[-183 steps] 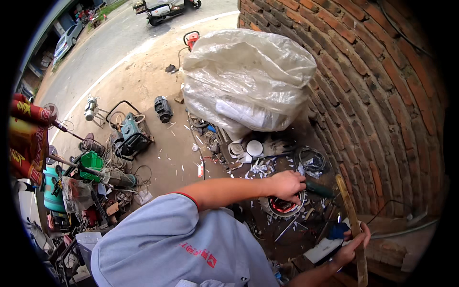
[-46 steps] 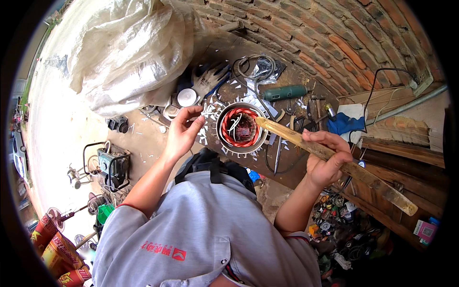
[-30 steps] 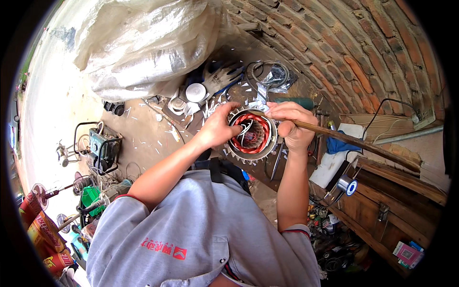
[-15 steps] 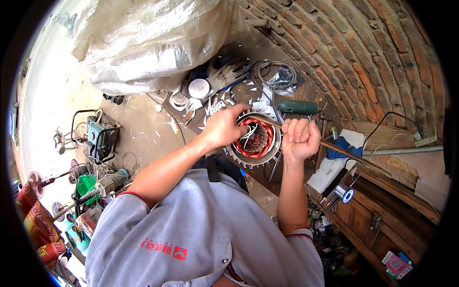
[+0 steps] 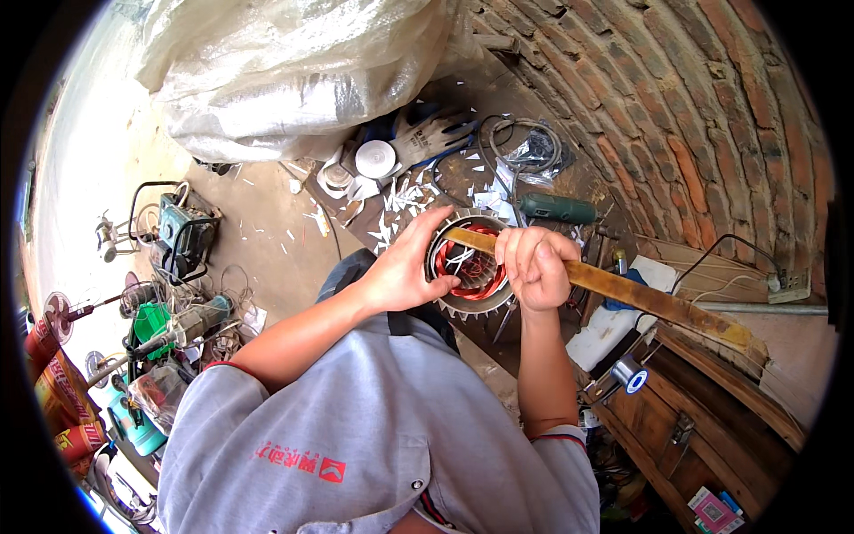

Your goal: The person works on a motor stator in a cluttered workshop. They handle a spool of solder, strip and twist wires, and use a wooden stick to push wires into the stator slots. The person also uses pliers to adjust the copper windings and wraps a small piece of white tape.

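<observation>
A round motor stator (image 5: 474, 309) with a finned metal housing and red windings (image 5: 488, 290) stands in front of me, its open end up. My left hand (image 5: 402, 270) grips its left rim, fingers at the far side and thumb at the near side. My right hand (image 5: 536, 269) is closed round a long flat yellow-brown strip (image 5: 663, 300), perhaps wood or bamboo. The strip's left end lies across the stator's opening; the rest stretches right, past my hand. White leads (image 5: 460, 258) show inside the windings. My right palm hides part of the strip.
Beyond the stator lie white paper scraps (image 5: 411, 193), a tape roll (image 5: 375, 159), work gloves (image 5: 431, 138), coiled cable (image 5: 527, 142) and a green cylindrical tool (image 5: 558, 208). A brick wall (image 5: 685, 116) rises at right above a wooden cabinet (image 5: 676, 427) and a solder spool (image 5: 630, 376). Machines (image 5: 184, 233) stand left.
The strip has turned from edge-on to show its broad face, and its left end has shifted. My right hand has moved slightly left; my left thumb has come down to the near rim.
</observation>
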Available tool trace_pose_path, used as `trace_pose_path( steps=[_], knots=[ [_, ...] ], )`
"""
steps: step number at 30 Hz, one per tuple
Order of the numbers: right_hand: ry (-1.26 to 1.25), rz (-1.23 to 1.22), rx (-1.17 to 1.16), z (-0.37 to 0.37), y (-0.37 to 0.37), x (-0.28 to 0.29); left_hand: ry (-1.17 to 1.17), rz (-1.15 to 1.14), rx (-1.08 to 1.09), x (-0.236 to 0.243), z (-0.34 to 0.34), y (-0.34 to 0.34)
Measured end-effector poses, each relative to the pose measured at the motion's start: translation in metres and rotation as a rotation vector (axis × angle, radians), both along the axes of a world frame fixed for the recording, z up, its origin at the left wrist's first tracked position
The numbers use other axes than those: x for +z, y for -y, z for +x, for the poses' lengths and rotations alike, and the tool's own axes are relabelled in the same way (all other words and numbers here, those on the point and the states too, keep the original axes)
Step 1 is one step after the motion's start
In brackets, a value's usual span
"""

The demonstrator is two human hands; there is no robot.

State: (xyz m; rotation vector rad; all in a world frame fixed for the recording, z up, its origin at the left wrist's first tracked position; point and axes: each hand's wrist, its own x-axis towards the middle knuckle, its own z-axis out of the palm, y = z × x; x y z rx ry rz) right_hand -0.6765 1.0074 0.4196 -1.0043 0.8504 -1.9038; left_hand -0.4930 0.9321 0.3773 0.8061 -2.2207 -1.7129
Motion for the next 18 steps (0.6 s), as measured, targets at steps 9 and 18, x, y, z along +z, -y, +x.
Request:
trace_pose_path(
  steps=[9,18],
  knots=[
    [-0.033,0.344,0.376,0.018,0.044,0.010,-0.083,-0.008,-0.080,-0.003,0.003,0.008],
    [-0.193,0.172,0.186,0.030,0.005,0.011,-0.100,0.023,-0.157,-0.008,0.013,0.011]
  ],
)
